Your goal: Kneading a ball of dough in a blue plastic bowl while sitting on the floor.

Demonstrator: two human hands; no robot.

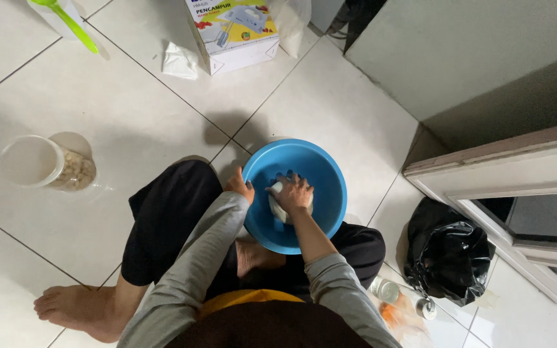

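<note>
A round blue plastic bowl rests on the white tiled floor between my legs. My right hand is inside it, fingers spread and pressed down on a pale lump of dough. At the bowl's left rim my left hand grips the edge. Both arms wear grey sleeves. My bare feet show at the lower left and under the bowl.
A clear plastic jar lies on its side at left. A white appliance box and plastic bags stand at the top. A black bag and small jars sit at right, beside a cabinet.
</note>
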